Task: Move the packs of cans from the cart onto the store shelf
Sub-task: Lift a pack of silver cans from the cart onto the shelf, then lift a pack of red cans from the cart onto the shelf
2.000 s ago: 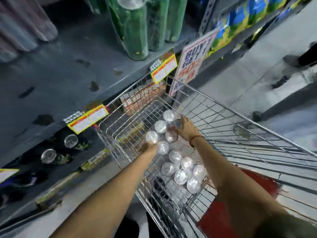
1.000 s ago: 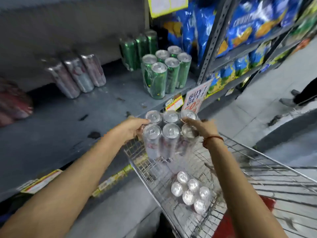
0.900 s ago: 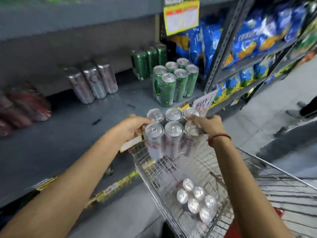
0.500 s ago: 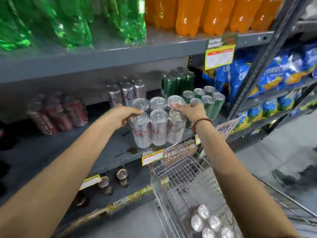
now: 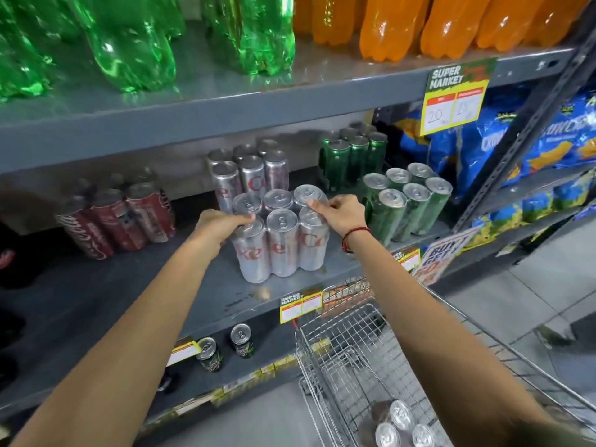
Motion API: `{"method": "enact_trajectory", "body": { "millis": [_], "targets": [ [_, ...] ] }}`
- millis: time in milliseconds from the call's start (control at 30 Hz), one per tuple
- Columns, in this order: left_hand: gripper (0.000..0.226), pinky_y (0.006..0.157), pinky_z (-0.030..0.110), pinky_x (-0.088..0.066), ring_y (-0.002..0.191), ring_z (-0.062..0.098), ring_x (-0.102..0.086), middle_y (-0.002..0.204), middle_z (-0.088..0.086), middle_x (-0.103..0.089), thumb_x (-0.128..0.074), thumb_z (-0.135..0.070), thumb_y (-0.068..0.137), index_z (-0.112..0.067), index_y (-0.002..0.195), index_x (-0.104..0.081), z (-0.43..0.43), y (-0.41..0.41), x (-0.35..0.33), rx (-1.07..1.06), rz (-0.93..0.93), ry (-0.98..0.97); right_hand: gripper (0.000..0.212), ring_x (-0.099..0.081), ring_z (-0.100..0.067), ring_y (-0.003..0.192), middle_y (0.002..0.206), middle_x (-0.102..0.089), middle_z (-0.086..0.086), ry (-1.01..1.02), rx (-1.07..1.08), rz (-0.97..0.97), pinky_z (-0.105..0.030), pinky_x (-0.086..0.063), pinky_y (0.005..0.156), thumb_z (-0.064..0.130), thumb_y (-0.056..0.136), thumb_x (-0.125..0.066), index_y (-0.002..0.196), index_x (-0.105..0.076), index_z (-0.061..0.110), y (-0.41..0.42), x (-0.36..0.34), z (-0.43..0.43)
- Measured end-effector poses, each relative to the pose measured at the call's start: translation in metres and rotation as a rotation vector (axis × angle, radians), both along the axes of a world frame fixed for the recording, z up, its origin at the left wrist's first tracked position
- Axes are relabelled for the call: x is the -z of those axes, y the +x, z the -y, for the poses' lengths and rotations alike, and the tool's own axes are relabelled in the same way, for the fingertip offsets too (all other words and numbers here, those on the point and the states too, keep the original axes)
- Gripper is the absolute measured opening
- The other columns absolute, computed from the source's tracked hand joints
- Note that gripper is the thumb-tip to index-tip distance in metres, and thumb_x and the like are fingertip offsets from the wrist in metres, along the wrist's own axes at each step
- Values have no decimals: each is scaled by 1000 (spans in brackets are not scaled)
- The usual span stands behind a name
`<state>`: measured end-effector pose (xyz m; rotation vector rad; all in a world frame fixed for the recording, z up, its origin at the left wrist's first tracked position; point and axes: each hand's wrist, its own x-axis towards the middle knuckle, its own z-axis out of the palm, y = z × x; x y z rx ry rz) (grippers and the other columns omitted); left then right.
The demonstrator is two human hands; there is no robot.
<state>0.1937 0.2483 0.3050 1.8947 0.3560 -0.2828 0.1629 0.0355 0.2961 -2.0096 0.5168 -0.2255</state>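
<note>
Head view: silver six-pack of cans [image 5: 280, 243] stands upright on the grey store shelf [image 5: 96, 301], in front of another silver pack [image 5: 250, 171]. Left hand [image 5: 219, 225] and right hand [image 5: 338, 211] have fingers clamped on its top edges; wire cart [image 5: 371, 366] sits below right

Silver pack [image 5: 280, 243] w/ red lettering; grey shelf [image 5: 129, 285]

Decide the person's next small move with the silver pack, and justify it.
Probably let go: the silver pack already seems to rest on the shelf, in front of another like it, with the left hand and right hand on its top.
</note>
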Motion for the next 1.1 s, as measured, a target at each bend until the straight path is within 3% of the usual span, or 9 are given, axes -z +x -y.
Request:
{"method": "enact_trajectory", "body": {
  "millis": [100, 200, 267, 400, 500, 700, 867, 967, 1100],
  "targets": [
    [48, 101, 37, -43, 119, 32, -49, 124, 16, -55, -71, -27, 71, -10, 115, -61, 17, -26, 10, -88, 302, 222, 41, -55, -17, 74, 76, -60, -7, -14, -4, 98, -27, -44, 72, 41, 79, -69, 89, -65, 2, -19, 9, 8],
    [46, 101, 29, -29, 119, 31, -42, 126, 15, -48, -63, -21, 77, -13, 122, -58, 59, -82, 21, -65, 750, 311, 42, -60, -22, 84, 90, -66, -12, 38, 105, 164, -32, -48, 79, 37, 81, -68, 102, -62, 1, -58, 36, 26],
    [43, 107, 35, -33, 118, 31, -46, 120, 16, -52, -61, -20, 78, -8, 120, -59, 93, -118, 43, 134, 824, 276, 38, -61, -25, 84, 91, -66, -14, 60, 168, 128, -38, -50, 79, 34, 82, -68, 99, -62, 0, -89, 64, 42],
    [44, 104, 36, -38, 120, 28, -50, 125, 14, -55, -63, -17, 84, -6, 125, -55, 147, -176, 106, 593, 494, 202, 25, -57, -23, 74, 74, -60, -6, 51, 277, -73, -19, -43, 63, 26, 83, -69, 89, -61, 3, -167, 132, 76],
    [49, 104, 36, -41, 123, 24, -50, 133, 10, -51, -63, -22, 86, -11, 132, -48, 175, -205, 156, 867, 164, 254, 33, -65, -35, 87, 93, -69, -24, 116, 418, -312, -29, -45, 71, 19, 82, -69, 100, -62, -8, -238, 196, 100],
    [65, 109, 40, -39, 130, 31, -46, 143, 17, -46, -69, -19, 82, -2, 139, -40, 201, -220, 225, 1111, -220, 378, 55, -56, -39, 112, 121, -59, -28, 195, 627, -751, -41, -44, 90, 32, 80, -69, 116, -54, -8, -361, 282, 107],
    [57, 103, 46, -44, 121, 35, -53, 135, 24, -53, -67, -18, 84, 5, 131, -45, 222, -225, 275, 1194, -356, 550, 47, -56, -29, 94, 84, -58, -18, 440, 713, -792, -42, -44, 82, 46, 80, -66, 87, -58, 0, -397, 317, 110],
    [56, 104, 44, -43, 123, 37, -51, 137, 25, -50, -62, -24, 87, 2, 135, -44, 230, -232, 293, 1242, -362, 682, 56, -61, -40, 101, 101, -66, -31, 593, 824, -690, -48, -48, 86, 37, 78, -71, 98, -63, -15, -399, 330, 110],
    [63, 109, 39, -38, 132, 37, -42, 147, 24, -38, -58, -25, 90, -3, 144, -32, 234, -245, 309, 1252, -441, 757, 24, -52, -20, 70, 77, -57, -9, 665, 837, -636, -23, -44, 62, 23, 76, -75, 69, -59, 7, -395, 337, 109]
  ]
}}
